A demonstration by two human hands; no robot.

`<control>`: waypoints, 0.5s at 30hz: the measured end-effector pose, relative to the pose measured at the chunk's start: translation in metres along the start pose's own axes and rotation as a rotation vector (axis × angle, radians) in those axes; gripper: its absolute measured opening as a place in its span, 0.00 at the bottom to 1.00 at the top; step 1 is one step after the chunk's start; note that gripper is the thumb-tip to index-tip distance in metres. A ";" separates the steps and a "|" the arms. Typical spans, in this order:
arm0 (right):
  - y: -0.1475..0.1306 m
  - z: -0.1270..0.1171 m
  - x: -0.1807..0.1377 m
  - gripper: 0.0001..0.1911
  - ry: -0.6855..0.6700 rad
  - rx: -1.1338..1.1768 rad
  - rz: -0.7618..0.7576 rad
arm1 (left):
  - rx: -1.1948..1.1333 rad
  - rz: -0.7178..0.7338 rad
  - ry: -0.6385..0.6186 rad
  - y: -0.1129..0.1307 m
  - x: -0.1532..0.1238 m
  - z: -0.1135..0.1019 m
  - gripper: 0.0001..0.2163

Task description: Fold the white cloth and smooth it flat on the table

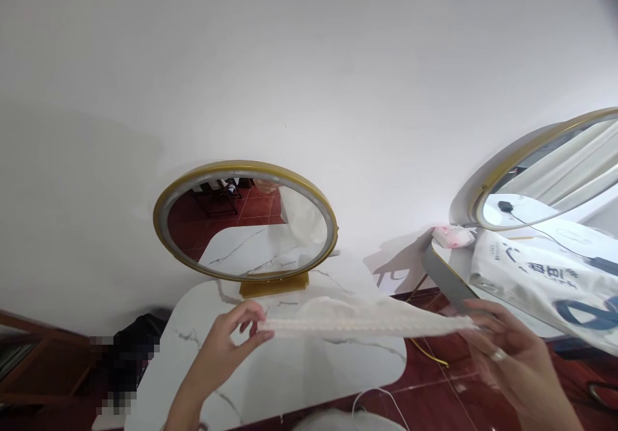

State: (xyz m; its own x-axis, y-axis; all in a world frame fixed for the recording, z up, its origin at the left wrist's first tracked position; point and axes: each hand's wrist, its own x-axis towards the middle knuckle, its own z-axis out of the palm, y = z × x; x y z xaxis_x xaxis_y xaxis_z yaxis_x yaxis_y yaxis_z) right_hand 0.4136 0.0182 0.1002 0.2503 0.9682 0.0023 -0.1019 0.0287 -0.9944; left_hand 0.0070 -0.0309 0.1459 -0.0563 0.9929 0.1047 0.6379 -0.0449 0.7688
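Cloth pinched taut by left hand, right hand | mirror behind | bag right

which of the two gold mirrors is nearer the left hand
The round mirror in the middle, standing on a gold base on the marble table behind the left hand. The other mirror sits far right, cut off by the picture's edge.

White marble-veined table on a red tiled floor.
Bears a round gold-rimmed mirror upright at its 12 o'clock edge; at 3 o'clock, a second white table with printed bag and pink packet.
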 end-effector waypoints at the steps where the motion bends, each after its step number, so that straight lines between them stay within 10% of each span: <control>1: 0.000 -0.010 -0.003 0.25 0.011 0.019 0.009 | -0.041 -0.032 -0.016 0.006 -0.008 -0.001 0.09; 8: 0.027 -0.006 0.040 0.24 -0.053 0.066 0.052 | -0.264 -0.241 0.008 0.015 0.007 0.029 0.14; 15: 0.116 0.070 0.118 0.31 -0.047 -0.029 0.023 | -0.175 -0.238 0.296 -0.077 0.095 0.117 0.12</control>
State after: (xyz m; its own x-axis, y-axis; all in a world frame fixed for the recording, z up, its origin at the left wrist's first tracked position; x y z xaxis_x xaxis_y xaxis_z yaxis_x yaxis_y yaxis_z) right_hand 0.3640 0.1532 -0.0078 0.2024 0.9792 -0.0165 -0.0795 -0.0003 -0.9968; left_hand 0.0428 0.0803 0.0226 -0.4209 0.9045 0.0684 0.4420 0.1387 0.8862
